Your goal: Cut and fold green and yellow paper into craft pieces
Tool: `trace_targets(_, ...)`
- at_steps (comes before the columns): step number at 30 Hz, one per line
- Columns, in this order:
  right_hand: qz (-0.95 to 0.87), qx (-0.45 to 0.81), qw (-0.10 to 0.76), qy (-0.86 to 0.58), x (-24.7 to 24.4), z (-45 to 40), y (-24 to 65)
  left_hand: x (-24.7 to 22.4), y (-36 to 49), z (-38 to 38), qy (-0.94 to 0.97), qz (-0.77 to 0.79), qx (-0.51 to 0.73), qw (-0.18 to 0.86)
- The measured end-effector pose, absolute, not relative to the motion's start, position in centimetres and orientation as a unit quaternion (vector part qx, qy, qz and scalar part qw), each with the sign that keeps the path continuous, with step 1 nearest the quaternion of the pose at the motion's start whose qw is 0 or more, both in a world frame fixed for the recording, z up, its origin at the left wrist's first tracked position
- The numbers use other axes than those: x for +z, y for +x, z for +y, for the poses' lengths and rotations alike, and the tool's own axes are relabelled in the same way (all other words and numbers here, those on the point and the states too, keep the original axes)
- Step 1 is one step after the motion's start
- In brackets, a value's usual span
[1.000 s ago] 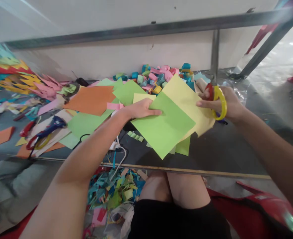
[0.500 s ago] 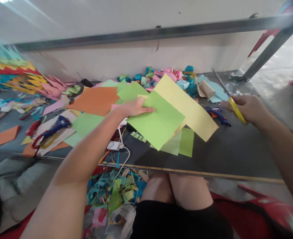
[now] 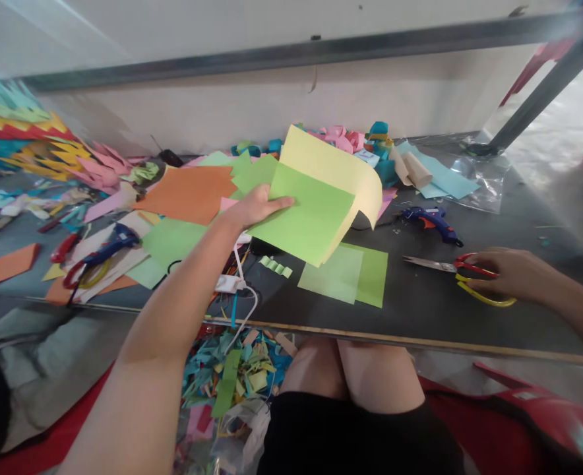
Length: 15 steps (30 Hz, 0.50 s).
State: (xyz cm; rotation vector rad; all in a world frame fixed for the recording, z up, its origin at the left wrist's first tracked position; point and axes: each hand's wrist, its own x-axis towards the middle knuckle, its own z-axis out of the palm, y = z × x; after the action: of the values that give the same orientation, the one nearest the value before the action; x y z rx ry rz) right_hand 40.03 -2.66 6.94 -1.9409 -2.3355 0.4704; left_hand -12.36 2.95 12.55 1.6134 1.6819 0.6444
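My left hand (image 3: pixel 259 206) is closed on the edge of a light green paper sheet (image 3: pixel 304 214), thumb on top. A larger pale yellow sheet (image 3: pixel 328 158) sticks out behind it, its right end curling down. Both are held above the dark tabletop. At the right, my right hand (image 3: pixel 512 274) has its fingers at the red and yellow handles of a pair of scissors (image 3: pixel 434 264). The scissors are low at the tabletop, blades pointing left and nearly together. Below the held sheets lie a pale green sheet (image 3: pixel 334 274) and a brighter green piece (image 3: pixel 374 274).
A blue glue gun (image 3: pixel 432 223) lies behind the scissors, another glue gun (image 3: pixel 113 247) at the left. An orange sheet (image 3: pixel 187 194) and green papers cover the left middle. Folded paper pieces (image 3: pixel 343 140) pile at the back. A white cable (image 3: pixel 254 307) hangs over the front edge.
My right hand has lowered the scissors from upright in the air to the tabletop. My left hand has shifted slightly left with the sheets, and the yellow one now curls.
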Motion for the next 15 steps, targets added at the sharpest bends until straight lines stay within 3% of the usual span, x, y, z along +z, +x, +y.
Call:
trace_targets(3, -0.750, 0.107, 0.037, -0.652, 10.2, -2.4, 37.4, 12.4, -11.1, 3.1, 0.645, 0.636, 0.241, 0.349)
trace_targets(6, -0.807, 0.031, 0.191, -0.558, 15.7, -2.2, 31.6, 13.1, -9.0, 3.0, 0.673, 0.589, 0.213, 0.394)
trace_targets(8, -0.857, -0.001, 0.209, -0.471, 20.2, -1.5, 26.3, 14.1, -7.2, 2.8, 0.691, 0.561, 0.189, 0.415)
trace_targets(11, -0.909, -0.009, 0.082, -0.409, 26.4, 0.3, 18.4, 16.2, -4.7, 2.4, 0.727, 0.525, 0.169, 0.409)
trace_targets(14, -0.880, 0.026, -0.080, -0.467, 30.3, 2.2, 12.6, 18.1, -3.4, 2.1, 0.744, 0.519, 0.167, 0.386)
trace_targets(15, -0.859, 0.070, -0.071, -0.502, 30.9, 2.9, 11.3, 18.7, -3.2, 2.0, 0.744, 0.524, 0.176, 0.375)
